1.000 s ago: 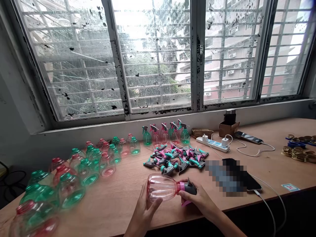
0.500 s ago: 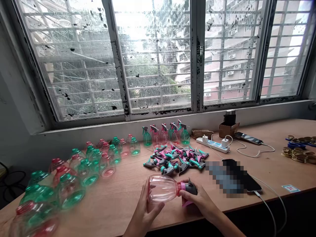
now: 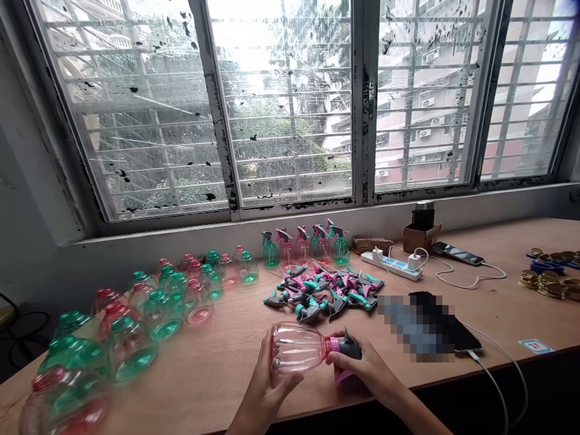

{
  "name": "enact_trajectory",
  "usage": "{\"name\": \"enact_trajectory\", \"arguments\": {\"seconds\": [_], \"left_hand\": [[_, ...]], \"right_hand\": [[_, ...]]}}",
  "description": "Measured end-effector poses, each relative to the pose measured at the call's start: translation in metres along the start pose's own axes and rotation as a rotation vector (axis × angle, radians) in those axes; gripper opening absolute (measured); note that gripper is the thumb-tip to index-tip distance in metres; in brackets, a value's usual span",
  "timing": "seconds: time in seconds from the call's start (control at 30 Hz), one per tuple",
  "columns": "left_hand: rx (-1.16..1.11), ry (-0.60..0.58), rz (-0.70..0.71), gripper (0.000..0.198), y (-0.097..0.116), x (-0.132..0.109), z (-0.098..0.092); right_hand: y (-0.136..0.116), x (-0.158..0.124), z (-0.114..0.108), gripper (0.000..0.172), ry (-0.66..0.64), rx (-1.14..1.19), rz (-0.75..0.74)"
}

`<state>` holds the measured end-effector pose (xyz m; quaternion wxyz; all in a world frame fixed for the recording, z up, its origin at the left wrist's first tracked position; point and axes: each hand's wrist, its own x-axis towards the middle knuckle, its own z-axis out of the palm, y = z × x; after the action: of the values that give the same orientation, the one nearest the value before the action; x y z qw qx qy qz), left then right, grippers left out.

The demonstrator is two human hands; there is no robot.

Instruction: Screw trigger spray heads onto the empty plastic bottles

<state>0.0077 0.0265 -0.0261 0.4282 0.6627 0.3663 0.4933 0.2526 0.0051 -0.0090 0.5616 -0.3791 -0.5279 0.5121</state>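
A clear pink bottle [image 3: 296,347] lies sideways above the table's front edge, its base cupped by my left hand [image 3: 268,377]. At its neck sits a grey and pink trigger spray head [image 3: 348,347], which my right hand [image 3: 362,365] grips with thumb and fingers. The pink collar meets the bottle's neck; whether it is screwed tight I cannot tell. Just beyond the bottle lies a heap of loose spray heads [image 3: 324,290] in grey, pink and teal. To the left stand rows of headless green and pink bottles, such as a green one [image 3: 131,353].
Several bottles with spray heads [image 3: 302,246] stand by the window wall. A white power strip [image 3: 392,264] with chargers lies behind a dark phone [image 3: 457,332] on a cable. Farther right are another phone [image 3: 458,253], a small cardboard box [image 3: 421,237] and gold-coloured discs [image 3: 546,283].
Both hands keep nearly the same hold on the bottle and spray head. The right fingers have shifted slightly at the collar; the view has moved a little.
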Motion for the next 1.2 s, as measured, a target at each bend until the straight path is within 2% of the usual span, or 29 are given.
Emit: {"name": "enact_trajectory", "arguments": {"seconds": [0.2,0.4,0.63,0.87,1.07,1.2], "left_hand": [[0.116,-0.032,0.115,0.098,-0.012,0.003,-0.004],[0.08,-0.005,0.084,0.098,0.0,0.0,0.0],[0.048,0.005,-0.026,0.098,0.012,0.004,-0.005],[0.035,0.076,0.01,0.09,0.018,0.007,-0.001],[0.113,0.057,-0.001,0.089,0.017,0.004,-0.002],[0.093,0.029,0.03,0.093,0.012,0.0,-0.001]], "right_hand": [[-0.002,0.0,0.0,0.046,-0.004,0.035,-0.03],[0.002,0.001,-0.001,0.046,-0.019,0.087,-0.024],[0.007,0.002,-0.002,0.047,0.006,0.102,-0.013],[0.001,0.0,0.001,0.049,0.02,0.031,-0.026],[-0.002,-0.001,0.0,0.053,0.05,0.013,-0.026],[-0.001,0.0,-0.002,0.048,0.027,0.01,-0.029]]}}
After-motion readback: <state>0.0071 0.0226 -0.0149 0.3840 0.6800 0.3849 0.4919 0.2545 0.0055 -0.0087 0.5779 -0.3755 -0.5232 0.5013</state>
